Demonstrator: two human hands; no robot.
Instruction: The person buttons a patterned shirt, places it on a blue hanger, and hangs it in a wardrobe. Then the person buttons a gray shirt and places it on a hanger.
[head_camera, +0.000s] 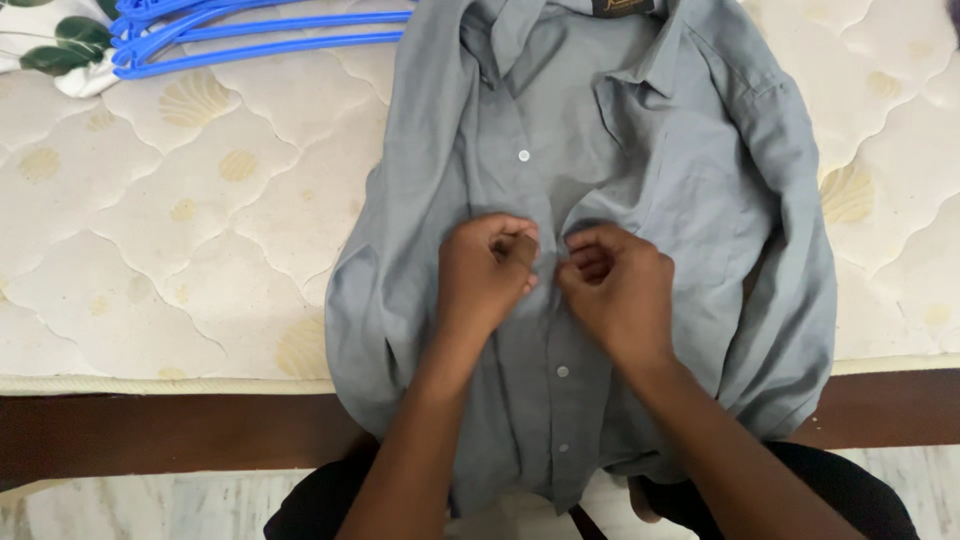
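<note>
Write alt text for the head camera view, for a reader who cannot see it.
Two bare hands, the left hand and right hand, pinch the button placket of a grey shirt at mid-chest. The shirt lies front up on a quilted cream mattress, its hem hanging over the dark wooden bed frame. Blue plastic hangers lie at the top left.
</note>
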